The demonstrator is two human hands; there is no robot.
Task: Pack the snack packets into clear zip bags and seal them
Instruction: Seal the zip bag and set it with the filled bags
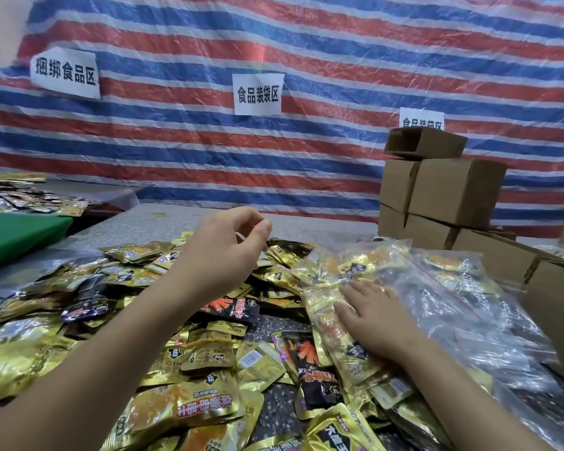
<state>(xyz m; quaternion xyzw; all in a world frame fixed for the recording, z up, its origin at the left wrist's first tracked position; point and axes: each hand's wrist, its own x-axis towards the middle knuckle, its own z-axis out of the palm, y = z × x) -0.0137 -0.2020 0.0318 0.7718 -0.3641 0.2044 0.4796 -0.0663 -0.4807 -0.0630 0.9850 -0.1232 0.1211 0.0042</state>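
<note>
A big heap of gold and black snack packets [205,353] covers the speckled table in front of me. On the right lies a clear zip bag [404,281] filled with packets, its red zip line running diagonally. My right hand [372,317] rests flat on the bag's near end, fingers straight. Raised above the far side of the heap, my left hand [222,249] has its fingers loosely curled, and I see nothing in it.
Stacked cardboard boxes [443,190] stand at the back right, and an open carton [554,307] sits at the right edge. More packed clear bags [502,353] lie by the carton. A green board [17,236] and more packets lie at the left. A striped tarp hangs behind.
</note>
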